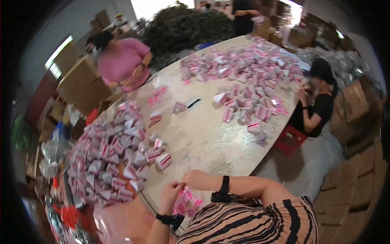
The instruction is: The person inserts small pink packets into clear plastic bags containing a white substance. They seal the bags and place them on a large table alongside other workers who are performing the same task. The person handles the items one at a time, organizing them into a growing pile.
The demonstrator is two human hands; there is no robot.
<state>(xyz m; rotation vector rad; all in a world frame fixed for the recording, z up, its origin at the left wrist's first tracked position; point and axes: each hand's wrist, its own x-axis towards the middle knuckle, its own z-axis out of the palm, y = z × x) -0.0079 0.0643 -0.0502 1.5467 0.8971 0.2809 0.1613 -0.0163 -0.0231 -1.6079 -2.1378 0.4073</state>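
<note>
At the near edge of the table, my left hand and my right hand meet with their fingers pinched together. Whatever lies between the fingertips is too small and too covered to make out. Just below them is a small heap of pink and white printed pieces, partly behind my left hand. Left of my hands spreads a large pile of small clear-wrapped packets with pink and white labels. One such packet lies at the pile's edge, nearest my hands.
The pale table bears more wrapped packets toward the far right and a dark flat item at its middle. A person in pink is at the far left; another in black sits right on a red stool. Cardboard boxes stand left.
</note>
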